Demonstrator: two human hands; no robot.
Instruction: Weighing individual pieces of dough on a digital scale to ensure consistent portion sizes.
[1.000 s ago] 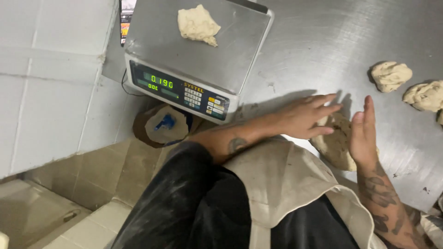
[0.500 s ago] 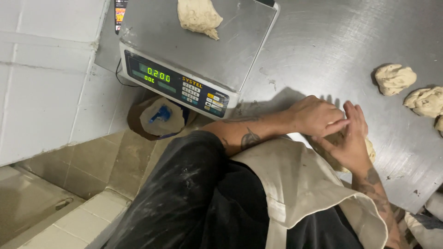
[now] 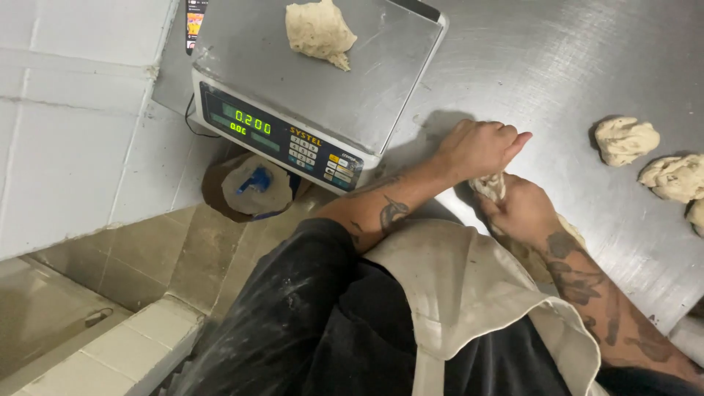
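Observation:
My left hand (image 3: pixel 480 147) and my right hand (image 3: pixel 519 211) both grip a large mass of pale dough (image 3: pixel 493 186) at the near edge of the steel table (image 3: pixel 557 66). The dough stretches between the two hands, and more of it lies under my right forearm (image 3: pixel 568 233). A separate lump of dough (image 3: pixel 319 31) rests on the platform of a digital scale (image 3: pixel 323 81) at the left of the table; its green display is lit.
Several portioned dough pieces (image 3: pixel 625 139) lie on the table at the far right. A bucket with a blue scoop in flour (image 3: pixel 253 189) stands on the tiled floor below the scale. A white tiled wall (image 3: pixel 66 147) runs along the left.
My hands came together from lying flat on the dough mass and now clench and pull a piece of it. The view shifted closer to the table.

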